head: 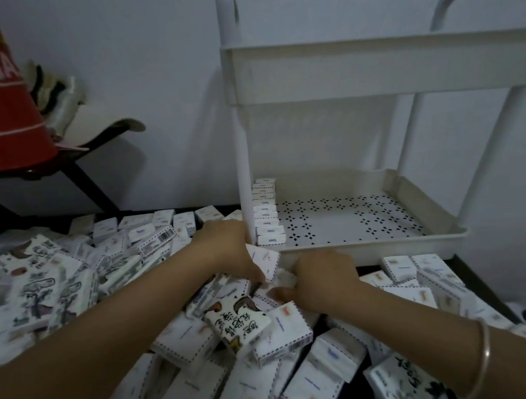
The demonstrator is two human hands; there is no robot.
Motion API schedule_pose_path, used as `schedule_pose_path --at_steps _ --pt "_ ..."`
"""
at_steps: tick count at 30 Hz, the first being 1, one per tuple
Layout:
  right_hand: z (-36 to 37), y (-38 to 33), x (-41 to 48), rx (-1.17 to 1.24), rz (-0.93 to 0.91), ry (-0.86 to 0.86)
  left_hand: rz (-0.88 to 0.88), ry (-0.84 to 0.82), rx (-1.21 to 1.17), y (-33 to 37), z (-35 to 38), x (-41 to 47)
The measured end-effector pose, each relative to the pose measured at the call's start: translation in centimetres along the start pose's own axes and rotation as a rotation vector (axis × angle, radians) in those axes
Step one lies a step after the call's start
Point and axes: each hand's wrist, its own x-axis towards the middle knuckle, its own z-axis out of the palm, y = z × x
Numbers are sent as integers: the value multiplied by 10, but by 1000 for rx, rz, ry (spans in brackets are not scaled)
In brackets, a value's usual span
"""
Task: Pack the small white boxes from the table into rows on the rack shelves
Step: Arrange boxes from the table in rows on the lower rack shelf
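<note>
Head view: left hand (231, 249) grips a small white box (266, 260) just near of the lower shelf (377, 248), its row (266, 212) directly beyond; right hand (323, 279) closes on tabletop boxes (284, 332).

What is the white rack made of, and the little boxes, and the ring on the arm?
The rack looks like smooth white plastic or painted metal; its lower shelf has punched holes. The little boxes look like matte printed card, with sharp folded edges. The bangle looks like metal, since it shines.
</note>
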Motion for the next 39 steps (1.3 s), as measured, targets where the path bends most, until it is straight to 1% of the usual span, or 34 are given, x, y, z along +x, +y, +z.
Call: schedule_pose_path --at_steps 2,5,8,10,13,15,17,19,20,22,25,27,28,31,34,37,39 --pt "2 -3 1 20 0 2 10 48 -64 0 -1 -3" --pt "3 -4 0 148 6 35 37 88 -158 1 -2 -8" --pt "0 -1 -6 248 45 134 113 89 -430 -3 -4 -13" --pt "-1 5 -8 325 50 201 171 122 -573 -6 -7 -17" --pt "-6 18 -9 576 60 164 184 133 -765 -7 -10 -21" --pt "-11 27 -8 788 90 132 191 73 -875 -5 -12 -24" --pt "-18 36 -7 992 131 102 211 16 -936 -2 -13 -25" --pt "-24 46 -6 1184 141 57 214 -3 -983 3 -14 -24" --pt "-27 52 -5 1237 136 54 213 -1 -994 6 -15 -23" --pt "-31 62 -3 1197 121 103 216 14 -998 13 -16 -20" --pt "-33 76 2 1114 97 191 237 61 -952 25 -20 -11" --pt "-35 82 8 1167 73 191 258 101 -878 33 -25 -2" --pt "-37 85 13 1220 61 172 282 141 -799 37 -28 5" --pt "-42 94 32 1281 65 118 352 306 -377 51 -39 33" --pt "-45 99 56 1292 95 79 309 313 -159 61 -46 64" --pt "-46 98 86 1308 162 46 261 294 139 71 -53 95" --pt "-44 94 110 1274 201 23 216 285 267 78 -62 114"
